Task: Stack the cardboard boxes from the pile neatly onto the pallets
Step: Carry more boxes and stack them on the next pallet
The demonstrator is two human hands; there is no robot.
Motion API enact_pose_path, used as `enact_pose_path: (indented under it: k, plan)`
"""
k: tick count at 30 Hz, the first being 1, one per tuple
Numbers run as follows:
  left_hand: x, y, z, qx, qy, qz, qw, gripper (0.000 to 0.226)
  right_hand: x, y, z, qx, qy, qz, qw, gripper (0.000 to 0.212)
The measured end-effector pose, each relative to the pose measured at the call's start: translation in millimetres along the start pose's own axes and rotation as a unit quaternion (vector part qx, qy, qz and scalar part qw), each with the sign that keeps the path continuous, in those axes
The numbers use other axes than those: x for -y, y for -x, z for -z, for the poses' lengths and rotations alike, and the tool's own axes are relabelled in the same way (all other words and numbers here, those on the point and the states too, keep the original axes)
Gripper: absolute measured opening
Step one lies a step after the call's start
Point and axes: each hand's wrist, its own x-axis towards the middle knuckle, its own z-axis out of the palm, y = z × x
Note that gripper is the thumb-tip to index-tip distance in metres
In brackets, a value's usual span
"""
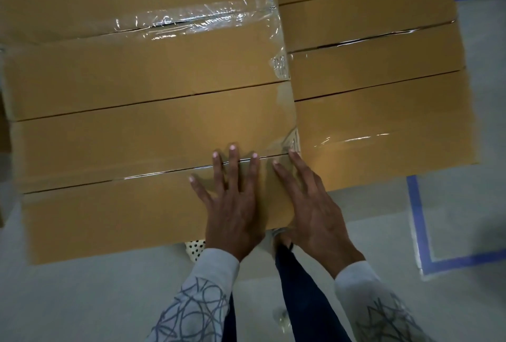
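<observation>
a: fig. 1, head view. where is the task's thing?

b: the near box (pixel 109 218) lies right under you. it has a flat brown cardboard top, and its two flaps meet at a seam sealed with clear tape (pixel 164 173). beyond it, edge to edge, sits the far box (pixel 137 73), its own seam under wrinkled, glossy tape.

a: and your hands?

b: your left hand (pixel 232 204) lies flat on the near box, fingers straight and spread, the tips crossing the taped seam. your right hand (pixel 317 210) lies flat at the box's right corner, fingers straight, tips at the tape folded over the edge. neither hand is curled round anything; both only press on the cardboard.

a: what lies around, and what blocks the view?

b: just beside on the right are the side boxes (pixel 383 128), the same smooth brown board with taped seams. blue tape lines (pixel 416 218) mark a corner on the pale grey floor (pixel 82 300). your hands and your pale sleeves (pixel 213 273), patterned with dark scribbled lines, cover the box's near right corner. a dark trouser leg (pixel 301 300) shows between your arms. a white, black-dotted item (pixel 195 250) peeks out under the box's near edge; you cannot tell what it is.
</observation>
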Motion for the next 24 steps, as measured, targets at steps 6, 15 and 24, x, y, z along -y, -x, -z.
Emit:
enact_pose_path:
  k: [6,15,24]
  plan:
    - [2,0,-5,-0.02,-0.002,0.0,1.0,0.142,-7,-1,4,0.008,0.005,-0.004,1.0,0.144]
    - [1,-2,-13,-0.023,-0.016,0.003,1.0,0.121,-7,-1,7,0.035,0.01,-0.023,0.999,0.143]
    - [-54,73,-46,-0.215,0.159,0.1,0.958,0.044,-5,0,5,0.036,0.022,-0.025,0.999,0.136]
